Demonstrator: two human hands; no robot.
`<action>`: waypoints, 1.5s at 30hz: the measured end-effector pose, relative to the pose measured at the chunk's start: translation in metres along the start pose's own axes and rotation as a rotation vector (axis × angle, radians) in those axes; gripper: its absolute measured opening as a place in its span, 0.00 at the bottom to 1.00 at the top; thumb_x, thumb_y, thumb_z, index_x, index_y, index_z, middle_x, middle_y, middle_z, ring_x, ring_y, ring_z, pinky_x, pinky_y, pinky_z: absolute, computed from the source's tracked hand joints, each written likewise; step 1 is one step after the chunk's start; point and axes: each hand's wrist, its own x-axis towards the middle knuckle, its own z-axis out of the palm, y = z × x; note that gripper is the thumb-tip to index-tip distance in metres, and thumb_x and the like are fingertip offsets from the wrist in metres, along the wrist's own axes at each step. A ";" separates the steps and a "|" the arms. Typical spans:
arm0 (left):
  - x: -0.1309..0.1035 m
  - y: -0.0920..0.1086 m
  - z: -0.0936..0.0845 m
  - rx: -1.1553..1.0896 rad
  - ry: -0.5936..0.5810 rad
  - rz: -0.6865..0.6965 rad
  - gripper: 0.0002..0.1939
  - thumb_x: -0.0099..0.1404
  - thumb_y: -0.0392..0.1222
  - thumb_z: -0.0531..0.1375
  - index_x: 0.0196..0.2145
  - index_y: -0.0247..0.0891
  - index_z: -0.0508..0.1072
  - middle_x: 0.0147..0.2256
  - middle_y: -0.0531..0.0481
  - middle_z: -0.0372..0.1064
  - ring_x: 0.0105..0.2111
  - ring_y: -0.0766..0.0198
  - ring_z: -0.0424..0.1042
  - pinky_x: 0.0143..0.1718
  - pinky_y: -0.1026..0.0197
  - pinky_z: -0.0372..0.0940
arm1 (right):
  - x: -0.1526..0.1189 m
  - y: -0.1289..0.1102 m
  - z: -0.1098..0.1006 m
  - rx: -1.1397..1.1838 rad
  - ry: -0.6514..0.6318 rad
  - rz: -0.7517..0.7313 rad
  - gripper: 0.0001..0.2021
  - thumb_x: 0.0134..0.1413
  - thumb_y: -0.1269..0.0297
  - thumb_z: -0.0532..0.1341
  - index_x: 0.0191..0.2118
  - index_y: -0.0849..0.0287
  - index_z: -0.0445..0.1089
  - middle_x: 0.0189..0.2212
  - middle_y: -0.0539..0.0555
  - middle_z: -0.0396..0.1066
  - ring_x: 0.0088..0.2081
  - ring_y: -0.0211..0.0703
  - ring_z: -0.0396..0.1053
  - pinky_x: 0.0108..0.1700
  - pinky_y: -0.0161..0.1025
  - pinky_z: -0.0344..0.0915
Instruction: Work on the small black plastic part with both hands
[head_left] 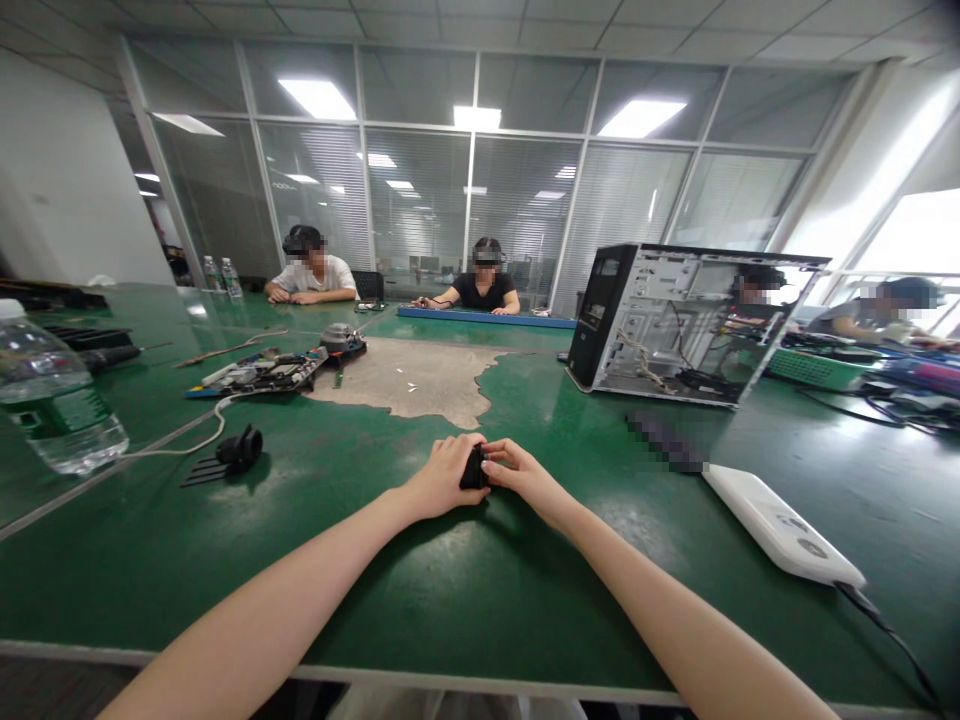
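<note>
A small black object [473, 469] is held between my two hands, just above or on the green tabletop [442, 590]. My left hand [444, 478] wraps round its left side with the fingers bent over the top. From the right, my right hand [517, 474] pinches its edge with thumb and fingertips. What the object is cannot be made out. Beyond my hands lies a bare, greyish patch [420, 378] with a ragged edge. To the left rest a black part with prongs [238, 452] and a circuit board assembly [262, 374].
An open computer case [660, 325] stands at the right, with a white power bank [784, 525] nearer. A large water bottle [60, 400] is at far left. People sit across the table and at far right. A green basket [817, 368] holds parts.
</note>
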 end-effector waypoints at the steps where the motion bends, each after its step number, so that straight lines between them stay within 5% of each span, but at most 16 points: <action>1: 0.000 0.000 0.000 0.002 0.000 0.001 0.30 0.51 0.44 0.61 0.49 0.43 0.52 0.44 0.47 0.60 0.44 0.54 0.60 0.46 0.51 0.52 | -0.001 -0.001 0.000 -0.007 -0.010 -0.013 0.18 0.39 0.55 0.64 0.36 0.57 0.62 0.33 0.50 0.66 0.37 0.40 0.66 0.43 0.43 0.61; 45: 0.000 0.000 0.001 0.054 -0.006 0.004 0.28 0.53 0.46 0.59 0.48 0.41 0.53 0.44 0.46 0.60 0.43 0.53 0.61 0.44 0.51 0.53 | -0.002 -0.001 0.002 0.028 -0.024 -0.052 0.14 0.42 0.58 0.63 0.34 0.56 0.61 0.32 0.49 0.67 0.35 0.38 0.66 0.41 0.41 0.62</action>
